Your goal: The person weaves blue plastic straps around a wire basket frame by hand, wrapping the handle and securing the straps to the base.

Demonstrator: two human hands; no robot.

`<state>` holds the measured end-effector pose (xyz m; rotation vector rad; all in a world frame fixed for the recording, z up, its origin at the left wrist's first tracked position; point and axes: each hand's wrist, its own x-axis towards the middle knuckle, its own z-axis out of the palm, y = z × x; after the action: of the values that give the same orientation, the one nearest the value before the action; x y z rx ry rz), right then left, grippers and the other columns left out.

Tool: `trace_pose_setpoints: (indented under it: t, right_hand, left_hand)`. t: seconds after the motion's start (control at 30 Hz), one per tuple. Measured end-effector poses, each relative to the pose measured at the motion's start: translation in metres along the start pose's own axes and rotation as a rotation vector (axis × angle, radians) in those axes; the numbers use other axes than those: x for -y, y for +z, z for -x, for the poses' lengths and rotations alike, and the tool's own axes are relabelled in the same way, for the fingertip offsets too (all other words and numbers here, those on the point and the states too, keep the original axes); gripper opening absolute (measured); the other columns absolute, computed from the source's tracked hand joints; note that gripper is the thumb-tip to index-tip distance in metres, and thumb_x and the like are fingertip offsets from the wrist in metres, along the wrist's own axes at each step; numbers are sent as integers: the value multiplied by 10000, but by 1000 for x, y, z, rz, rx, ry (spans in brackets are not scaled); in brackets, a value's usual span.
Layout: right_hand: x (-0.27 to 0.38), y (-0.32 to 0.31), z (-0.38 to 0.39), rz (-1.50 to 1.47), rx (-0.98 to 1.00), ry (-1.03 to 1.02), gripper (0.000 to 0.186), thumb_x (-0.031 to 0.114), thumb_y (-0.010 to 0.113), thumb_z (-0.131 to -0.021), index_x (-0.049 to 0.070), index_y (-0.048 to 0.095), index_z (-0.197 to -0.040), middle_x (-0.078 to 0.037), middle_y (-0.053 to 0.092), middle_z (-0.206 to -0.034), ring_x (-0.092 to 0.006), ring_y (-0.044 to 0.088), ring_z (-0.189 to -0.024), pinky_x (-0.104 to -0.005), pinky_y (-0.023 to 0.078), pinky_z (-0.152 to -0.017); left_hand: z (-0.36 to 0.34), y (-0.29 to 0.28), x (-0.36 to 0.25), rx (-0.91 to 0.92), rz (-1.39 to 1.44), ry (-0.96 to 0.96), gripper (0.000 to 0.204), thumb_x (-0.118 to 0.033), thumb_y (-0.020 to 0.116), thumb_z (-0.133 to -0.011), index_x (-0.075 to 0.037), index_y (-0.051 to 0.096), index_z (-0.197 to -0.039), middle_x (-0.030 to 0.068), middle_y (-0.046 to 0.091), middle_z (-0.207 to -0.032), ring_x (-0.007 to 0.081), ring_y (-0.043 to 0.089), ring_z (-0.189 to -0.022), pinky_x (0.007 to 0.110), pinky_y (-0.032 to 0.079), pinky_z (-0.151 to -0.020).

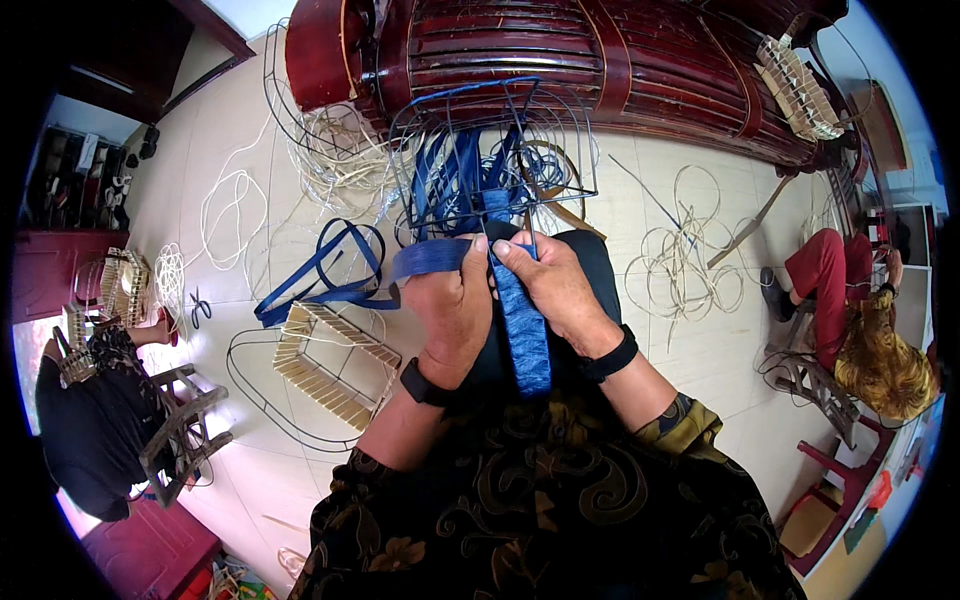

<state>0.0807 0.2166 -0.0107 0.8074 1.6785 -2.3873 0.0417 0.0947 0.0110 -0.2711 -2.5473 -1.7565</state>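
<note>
A black wire basket frame [556, 150] is held over my lap, its long handle [524, 345] wrapped in blue strip and pointing toward my body. My left hand [446, 305] pinches a flat blue strip [432, 258] beside the frame, thumb on top. Just across from it, my right hand [567, 290] is closed on the wrapped handle, its thumb pressing the upper face. More blue wrapping [495, 203] shows on the frame beyond my thumbs. The fingers under the handle are mostly hidden.
Loose blue strips [335, 265] and coils of pale cane [340, 165] lie on the floor to the left. A part-wrapped beige frame [330, 365] sits by my left arm. A dark red wooden bench [500, 50] stands ahead. Seated people [880, 350] are at both sides; scissors [200, 308] lie left.
</note>
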Motion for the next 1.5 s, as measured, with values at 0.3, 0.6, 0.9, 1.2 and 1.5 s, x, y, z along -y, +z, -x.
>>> trace_pose_setpoints:
  t: [0.3, 0.6, 0.9, 1.2, 1.5]
  right_hand:
    - [-4, -2, -1, 28, -30, -274, 365, 116, 692, -909, 28, 511, -1213, -99, 653, -1054, -126, 632, -907, -287, 536, -762]
    - [-10, 6, 3, 444, -344, -469, 272, 190, 665, -913, 6, 559, -1083, -195, 656, -852, -185, 665, -807, -370, 527, -707]
    - [-6, 10, 3, 25, -259, -208, 57, 39, 611, -925, -5, 624, -958, -23, 673, -832, -46, 560, -753, -249, 486, -654]
    - [-9, 11, 2, -63, -308, -217, 44, 52, 627, -911, 17, 619, -887, 24, 599, -750, -21, 476, -678, -221, 420, -587]
    - [-7, -17, -9, 183, -346, -314, 256, 128, 711, -857, 59, 523, -697, 59, 449, -608, -16, 400, -608, -225, 341, -499]
  left_hand:
    - [-24, -3, -12, 170, -124, 519, 65, -54, 687, -840, -30, 711, -896, 87, 672, -778, 288, 635, -698, 401, 460, -624]
    - [-35, 7, -30, 273, -198, 759, 196, -67, 696, -843, -30, 579, -690, 131, 550, -591, 324, 548, -503, 396, 397, -482]
    - [6, 2, 17, 109, 301, -114, 309, -23, 612, -901, 20, 584, -1206, 60, 649, -1019, 121, 588, -868, 272, 483, -800]
    - [3, 28, 21, 186, 844, -619, 159, -94, 580, -971, 45, 657, -970, 56, 660, -881, 103, 602, -761, 244, 481, -693]
    - [13, 46, 15, 67, 882, -650, 182, -127, 556, -996, 39, 629, -1014, 90, 671, -901, 140, 646, -747, 263, 532, -689]
